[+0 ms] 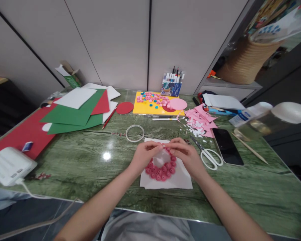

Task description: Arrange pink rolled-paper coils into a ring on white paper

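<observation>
A ring of dark pink rolled-paper pieces [163,172] lies on a white paper sheet [150,183] at the table's front middle. At the ring's far edge my left hand [145,154] has its thumb and forefinger pinched together. My right hand [187,154] meets it there from the right, fingers closed at the same spot. Something small and pale shows between the fingertips, too small to name. The hands hide the far part of the ring. White-handled scissors [211,158] rest to the right of my right hand.
Behind are a white ring [134,133], a yellow sheet [142,107] with pink pieces and pink paper scraps [200,117]. A phone [227,147] and a jar [258,127] stand right. Green sheets [67,113] and a white device [11,165] lie left.
</observation>
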Demonstrator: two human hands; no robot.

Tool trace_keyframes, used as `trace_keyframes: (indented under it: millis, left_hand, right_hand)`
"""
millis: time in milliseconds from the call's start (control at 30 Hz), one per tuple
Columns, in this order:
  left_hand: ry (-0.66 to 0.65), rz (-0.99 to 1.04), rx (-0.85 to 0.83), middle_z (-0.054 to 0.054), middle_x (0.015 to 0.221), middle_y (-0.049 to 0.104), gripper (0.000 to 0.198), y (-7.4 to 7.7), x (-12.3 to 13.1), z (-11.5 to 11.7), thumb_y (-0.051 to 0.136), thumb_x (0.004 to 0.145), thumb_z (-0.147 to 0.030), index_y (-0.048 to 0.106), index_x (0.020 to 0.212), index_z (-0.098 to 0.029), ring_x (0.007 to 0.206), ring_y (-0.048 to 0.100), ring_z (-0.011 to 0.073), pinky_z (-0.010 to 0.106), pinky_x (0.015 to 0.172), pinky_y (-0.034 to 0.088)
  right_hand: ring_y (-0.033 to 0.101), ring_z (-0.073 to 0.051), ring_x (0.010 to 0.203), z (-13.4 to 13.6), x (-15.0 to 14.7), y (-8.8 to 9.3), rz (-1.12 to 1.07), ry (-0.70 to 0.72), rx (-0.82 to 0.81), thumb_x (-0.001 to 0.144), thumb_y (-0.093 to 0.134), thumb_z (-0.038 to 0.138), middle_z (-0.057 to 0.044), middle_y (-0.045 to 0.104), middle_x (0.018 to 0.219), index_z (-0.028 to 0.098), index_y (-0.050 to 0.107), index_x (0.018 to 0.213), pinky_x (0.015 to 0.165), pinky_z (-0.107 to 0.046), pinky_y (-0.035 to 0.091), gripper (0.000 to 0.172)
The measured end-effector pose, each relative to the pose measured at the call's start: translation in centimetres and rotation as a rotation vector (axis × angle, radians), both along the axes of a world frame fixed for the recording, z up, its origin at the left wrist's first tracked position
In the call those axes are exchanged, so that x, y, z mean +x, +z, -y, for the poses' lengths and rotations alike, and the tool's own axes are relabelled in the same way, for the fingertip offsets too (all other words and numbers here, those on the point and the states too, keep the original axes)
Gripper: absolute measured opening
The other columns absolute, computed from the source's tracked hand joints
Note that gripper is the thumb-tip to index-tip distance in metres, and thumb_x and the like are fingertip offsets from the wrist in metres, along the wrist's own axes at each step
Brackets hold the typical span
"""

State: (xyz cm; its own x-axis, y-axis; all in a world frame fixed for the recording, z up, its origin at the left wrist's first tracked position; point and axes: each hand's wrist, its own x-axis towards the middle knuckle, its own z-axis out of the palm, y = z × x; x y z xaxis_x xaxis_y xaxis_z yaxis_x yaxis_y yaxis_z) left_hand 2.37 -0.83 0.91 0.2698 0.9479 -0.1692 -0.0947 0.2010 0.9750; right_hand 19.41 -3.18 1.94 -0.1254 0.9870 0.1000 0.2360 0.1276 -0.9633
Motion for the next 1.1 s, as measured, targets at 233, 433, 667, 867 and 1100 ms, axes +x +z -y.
trace_keyframes:
  millis: [233,433,667,867,1100]
  left_hand:
    - [-0.003,0.071,0.042,-0.001,0.065,0.058,0.015,0.14,0.01,0.35,0.066,0.067,-0.029,0.06,0.064,-0.015,0.06,0.05,0.0095,0.021,0.055,0.039]
    - [-0.017,0.073,0.094,-0.001,0.063,0.054,0.012,0.11,0.0,0.41,0.063,0.068,-0.024,0.058,0.062,-0.015,0.06,0.047,0.0096,0.021,0.056,0.038]
    - [-0.018,0.001,0.145,0.0,0.066,0.056,0.01,0.02,-0.37,0.42,0.061,0.069,-0.023,0.058,0.064,-0.015,0.062,0.049,0.0106,0.022,0.058,0.039]
    - [-0.032,-0.147,0.311,0.002,0.073,0.061,0.007,0.42,-0.34,0.69,0.06,0.072,-0.021,0.061,0.068,-0.016,0.072,0.055,0.0136,0.026,0.067,0.041]
    - [-0.039,-0.137,0.355,0.003,0.077,0.063,0.005,0.28,-0.11,0.85,0.061,0.074,-0.021,0.062,0.072,-0.016,0.077,0.056,0.0149,0.027,0.07,0.041]
  right_hand:
    - [0.053,-0.018,0.09,0.39,-0.35,0.41,0.015,0.036,0.038,0.078,0.056,0.02,-0.004,0.054,0.094,0.03,0.068,0.095,0.07,-0.03,0.046,0.024]
    - [0.054,-0.017,0.091,0.42,-0.29,0.32,0.132,0.027,0.146,0.078,0.055,0.017,-0.003,0.054,0.094,0.031,0.068,0.092,0.079,-0.034,0.045,0.024]
    - [0.054,-0.019,0.088,0.48,-0.04,0.62,0.439,-0.195,0.371,0.077,0.057,0.021,-0.004,0.055,0.091,0.024,0.065,0.089,0.08,-0.037,0.042,0.015]
    - [0.054,-0.018,0.087,0.73,-0.49,0.68,0.376,-0.14,0.319,0.077,0.059,0.024,-0.003,0.054,0.089,0.023,0.062,0.078,0.079,-0.034,0.042,0.004]
    - [0.054,-0.017,0.087,1.05,-1.01,0.81,0.385,-0.148,0.344,0.078,0.058,0.025,-0.003,0.055,0.088,0.023,0.062,0.078,0.08,-0.035,0.042,0.004]
